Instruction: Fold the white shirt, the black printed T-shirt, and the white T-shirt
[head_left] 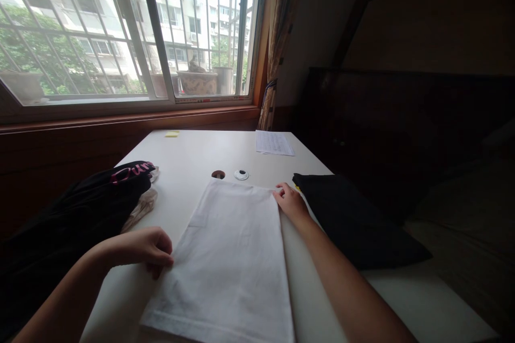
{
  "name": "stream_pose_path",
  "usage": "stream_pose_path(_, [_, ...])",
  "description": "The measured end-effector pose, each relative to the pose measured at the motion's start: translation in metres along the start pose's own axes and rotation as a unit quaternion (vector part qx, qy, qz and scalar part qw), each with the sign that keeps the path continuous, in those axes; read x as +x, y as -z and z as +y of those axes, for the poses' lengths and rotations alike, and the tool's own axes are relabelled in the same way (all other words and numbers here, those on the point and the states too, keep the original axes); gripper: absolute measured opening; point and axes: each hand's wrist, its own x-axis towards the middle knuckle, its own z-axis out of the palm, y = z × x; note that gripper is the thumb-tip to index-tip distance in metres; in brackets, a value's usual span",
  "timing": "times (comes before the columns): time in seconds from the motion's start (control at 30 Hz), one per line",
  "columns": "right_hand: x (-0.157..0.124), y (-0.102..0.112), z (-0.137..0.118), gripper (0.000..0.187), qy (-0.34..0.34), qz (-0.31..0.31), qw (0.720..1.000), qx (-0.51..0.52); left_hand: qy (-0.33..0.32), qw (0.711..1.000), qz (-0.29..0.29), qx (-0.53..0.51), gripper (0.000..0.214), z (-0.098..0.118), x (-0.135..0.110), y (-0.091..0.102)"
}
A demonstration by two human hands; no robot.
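Note:
A folded white garment [237,246] lies flat in front of me, long side running away from me, with light creases on its surface. At its left edge, my left hand [151,249] is closed, thumb and fingers pinching the fabric. My right hand [292,202] is at the far right corner, its fingers bent and closed on the edge of the cloth. The near end of the garment runs out of the bottom of the view. What kind of garment it is, I cannot tell.
On the white table [201,144], a black garment with pink lettering [92,193] is heaped at left over beige cloth [140,206]. A folded black cloth [358,220] lies at right. Papers [274,143], yellow notes [172,133], a cable hole [218,174] and a round cover [241,174] are farther back.

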Motion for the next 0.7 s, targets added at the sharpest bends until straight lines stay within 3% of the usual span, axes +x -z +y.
stream_pose_path(0.13, [0.0, -0.001, 0.001, 0.029, 0.001, 0.001, 1.0, 0.016, 0.017, 0.999, 0.015, -0.034, 0.04, -0.001, 0.007, -0.001])
stream_pose_path(0.3, [0.002, 0.002, 0.0, 0.035, -0.022, -0.009, 0.999, 0.048, -0.032, 0.984, 0.15, -0.088, 0.055, 0.001, 0.018, 0.001])
stream_pose_path(0.4, [0.003, 0.006, 0.0, 0.04, -0.039, -0.033, 0.996, 0.077, -0.063, 0.975, 0.192, -0.095, 0.063, 0.005, 0.021, 0.0])
stream_pose_path(0.6, [-0.003, 0.021, -0.005, 0.059, -0.071, -0.159, 0.972, 0.157, -0.094, 0.971, 0.196, -0.094, 0.071, 0.001, 0.027, -0.003])
stream_pose_path(0.7, [-0.01, 0.035, -0.011, 0.081, -0.08, -0.253, 0.934, 0.24, -0.097, 0.975, 0.18, -0.084, 0.076, -0.001, 0.029, -0.003])
